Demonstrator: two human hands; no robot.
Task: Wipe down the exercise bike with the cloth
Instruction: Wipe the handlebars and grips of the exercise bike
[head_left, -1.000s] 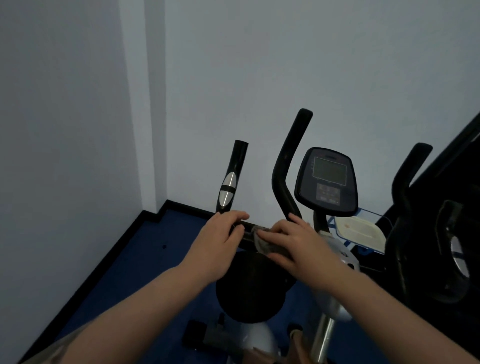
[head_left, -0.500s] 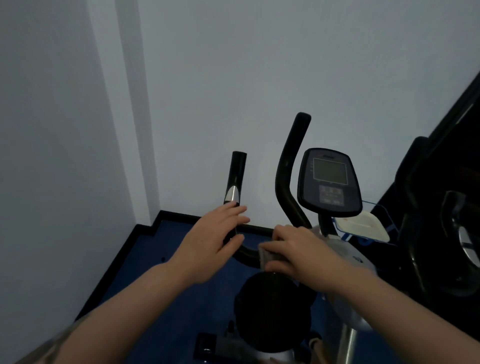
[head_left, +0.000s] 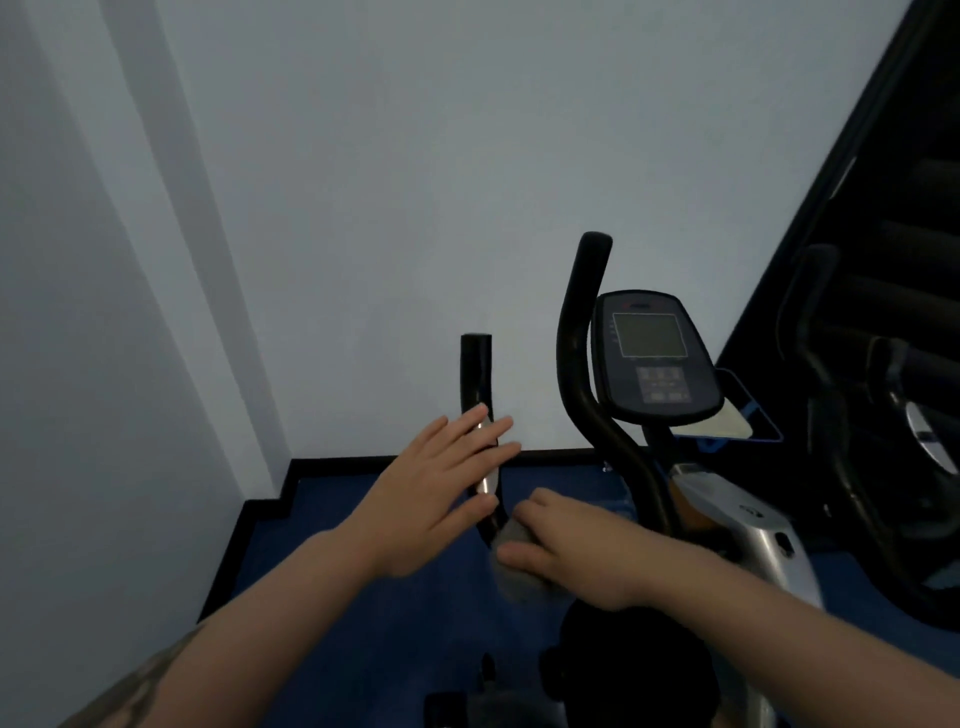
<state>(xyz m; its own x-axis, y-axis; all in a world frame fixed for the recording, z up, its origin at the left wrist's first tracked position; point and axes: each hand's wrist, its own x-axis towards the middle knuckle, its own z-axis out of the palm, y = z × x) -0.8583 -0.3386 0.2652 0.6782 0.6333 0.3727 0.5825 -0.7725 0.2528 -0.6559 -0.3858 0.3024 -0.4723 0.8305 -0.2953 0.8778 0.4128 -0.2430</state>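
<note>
The exercise bike stands before me with a black left handlebar (head_left: 475, 371), a taller curved right handlebar (head_left: 579, 364) and a dark console (head_left: 649, 358) on a silver frame (head_left: 753, 525). My left hand (head_left: 436, 483) hovers with straight, spread fingers at the left handlebar's silver sensor strip, its fingers lying over the bar. My right hand (head_left: 576, 551) grips a crumpled grey cloth (head_left: 514, 564) and presses it on the low bend of the left handlebar. The black saddle (head_left: 623, 654) lies below my right wrist.
A pale wall corner rises at the left, edged by black skirting (head_left: 260, 512) over a blue floor (head_left: 311, 561). Another black exercise machine (head_left: 893, 415) crowds the right side. A white tray in a blue holder (head_left: 732, 421) sits behind the console.
My left hand let go of the handlebar base and moved up the bar with fingers straightened. My right hand slid the cloth left along the crossbar to the left handlebar's bend.
</note>
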